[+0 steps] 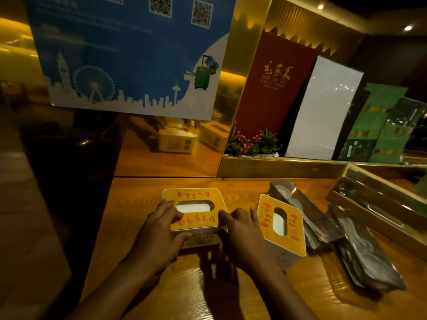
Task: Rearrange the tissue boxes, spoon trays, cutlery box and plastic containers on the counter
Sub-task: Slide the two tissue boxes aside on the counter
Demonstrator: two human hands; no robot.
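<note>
Tissue box [194, 210] gripped by both hands on the table [143, 199].
Left hand [159, 234] and right hand [242, 236] clasp its sides; a second tissue box [280, 224] stands just right of it.

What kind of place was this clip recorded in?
Most likely a restaurant service counter. Two branded yellow tissue boxes sit on a wooden counter, wrapped spoons lie to the right, and a red menu stands on the shelf behind.
</note>
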